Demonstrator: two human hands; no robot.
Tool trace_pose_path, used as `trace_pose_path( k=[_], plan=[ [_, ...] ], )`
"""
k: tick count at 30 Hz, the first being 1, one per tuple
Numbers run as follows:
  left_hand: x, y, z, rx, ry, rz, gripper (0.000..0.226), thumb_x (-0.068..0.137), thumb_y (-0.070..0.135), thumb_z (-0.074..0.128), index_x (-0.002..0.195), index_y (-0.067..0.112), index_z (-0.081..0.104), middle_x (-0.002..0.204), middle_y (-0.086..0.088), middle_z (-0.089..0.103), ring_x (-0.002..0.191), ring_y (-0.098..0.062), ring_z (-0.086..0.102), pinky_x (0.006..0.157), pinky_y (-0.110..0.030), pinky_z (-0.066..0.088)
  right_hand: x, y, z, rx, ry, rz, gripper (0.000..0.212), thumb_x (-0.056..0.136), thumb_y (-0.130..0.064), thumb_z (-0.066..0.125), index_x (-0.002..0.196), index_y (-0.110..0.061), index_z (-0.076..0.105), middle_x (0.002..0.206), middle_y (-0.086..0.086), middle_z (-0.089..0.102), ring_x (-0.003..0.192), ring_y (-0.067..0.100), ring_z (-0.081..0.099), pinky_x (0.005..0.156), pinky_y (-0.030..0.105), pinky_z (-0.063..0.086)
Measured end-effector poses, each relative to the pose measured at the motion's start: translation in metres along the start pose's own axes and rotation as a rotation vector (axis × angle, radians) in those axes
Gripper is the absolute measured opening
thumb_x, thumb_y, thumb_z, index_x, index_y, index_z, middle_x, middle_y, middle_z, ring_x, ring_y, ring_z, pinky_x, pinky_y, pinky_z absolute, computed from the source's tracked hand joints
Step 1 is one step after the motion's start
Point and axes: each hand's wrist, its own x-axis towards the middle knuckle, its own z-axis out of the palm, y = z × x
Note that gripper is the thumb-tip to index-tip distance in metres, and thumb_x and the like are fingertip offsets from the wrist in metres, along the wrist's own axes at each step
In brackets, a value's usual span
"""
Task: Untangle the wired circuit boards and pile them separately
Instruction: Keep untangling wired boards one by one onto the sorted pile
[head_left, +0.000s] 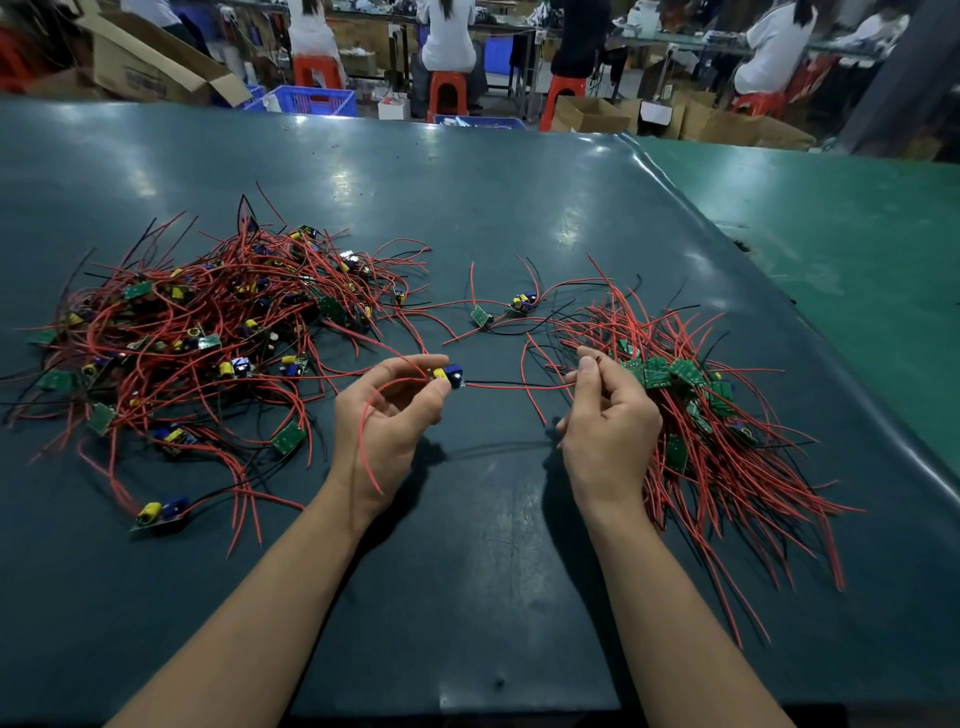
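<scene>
Head view: the left hand (387, 415) pinches a board (450, 375) above the table (467, 218), the right hand (605, 415) pinching its wires (519, 385). Tangle (208, 332) lies left, sorted pile (696, 405) right.

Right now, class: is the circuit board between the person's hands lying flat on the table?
No: the left hand pinches the circuit board above the table, while the right hand pulls its wires taut.

Two bare forearms, no sleeves, short fingernails
</scene>
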Motion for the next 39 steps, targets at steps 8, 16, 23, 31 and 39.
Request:
trace_pose_path(
  k=[8,16,23,31,39],
  plan=[
    [0.011,0.006,-0.004,-0.269,0.227,-0.075,0.018,0.078,0.029,0.067,0.084,0.016,0.058,0.086,-0.002,0.075,0.081,-0.014,0.07,0.08,-0.029,0.054,0.002,-0.006,-0.001,0.267,-0.053,0.165,0.019,0.095,-0.011,0.061,0.11,-0.023,0.064,0.077,-0.007,0.061,0.05,0.011,0.053,0.042,0.022,0.041],
    [0.004,0.008,-0.002,-0.209,0.06,-0.169,0.028,0.079,0.038,0.064,0.08,0.012,0.073,0.053,-0.003,0.058,0.037,-0.009,0.045,0.044,-0.019,0.041,-0.009,-0.017,0.0,0.312,-0.55,0.267,0.019,0.099,-0.017,0.056,0.093,-0.019,0.074,0.057,-0.004,0.06,0.042,0.006,0.045,0.036,0.017,0.032],
    [-0.01,0.005,0.004,0.112,-0.338,-0.216,0.036,0.092,0.037,0.055,0.084,0.007,0.072,0.049,0.001,0.048,0.038,-0.009,0.033,0.038,-0.016,0.028,-0.016,-0.021,0.001,0.326,-0.739,0.216,0.022,0.094,-0.016,0.06,0.083,-0.022,0.077,0.051,-0.006,0.049,0.045,0.005,0.037,0.043,0.014,0.029],
    [-0.01,0.014,0.004,0.095,-0.457,-0.273,0.034,0.09,0.039,0.057,0.065,0.017,0.066,0.052,0.006,0.047,0.045,-0.007,0.04,0.045,-0.014,0.032,-0.012,-0.02,0.006,0.538,-0.585,0.456,0.019,0.09,-0.021,0.066,0.076,-0.013,0.077,0.043,-0.006,0.029,0.035,0.007,0.019,0.038,0.014,0.016],
    [-0.011,0.014,0.005,0.201,-0.525,-0.274,0.034,0.091,0.038,0.057,0.064,0.019,0.065,0.051,0.004,0.048,0.047,-0.01,0.04,0.048,-0.017,0.033,-0.01,-0.013,0.012,0.562,-0.397,0.426,0.017,0.088,-0.003,0.067,0.079,-0.014,0.057,0.047,-0.009,0.043,0.038,0.004,0.03,0.04,0.017,0.027]
  ],
)
